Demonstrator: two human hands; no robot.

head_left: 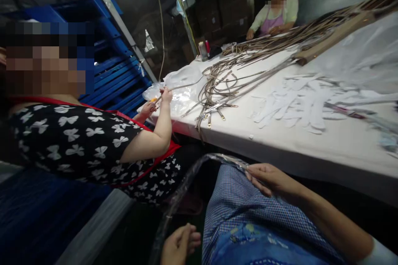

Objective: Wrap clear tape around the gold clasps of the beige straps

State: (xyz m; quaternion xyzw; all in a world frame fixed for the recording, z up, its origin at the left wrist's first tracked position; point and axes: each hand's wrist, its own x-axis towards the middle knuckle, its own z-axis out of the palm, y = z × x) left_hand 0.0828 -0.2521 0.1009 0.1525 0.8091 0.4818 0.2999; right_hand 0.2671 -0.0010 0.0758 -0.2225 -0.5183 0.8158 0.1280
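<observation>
A long, thin strap in clear plastic wrap, seemingly a belt, arches across my lap and hangs down to the left. My right hand grips its upper end between thumb and fingers, just above the blue checked cloth over my lap. Lower down, beside the hanging part of the strap, is my left hand. Its fingers are loosely curled in with the thumb against them, and nothing shows in them. I cannot tell whether that hand touches the strap.
A white-covered table runs ahead, bearing a heap of brown belts with buckles and several white strips. On the left a co-worker in a red apron handles a strap. Another person sits across the table. Blue pallets stand behind.
</observation>
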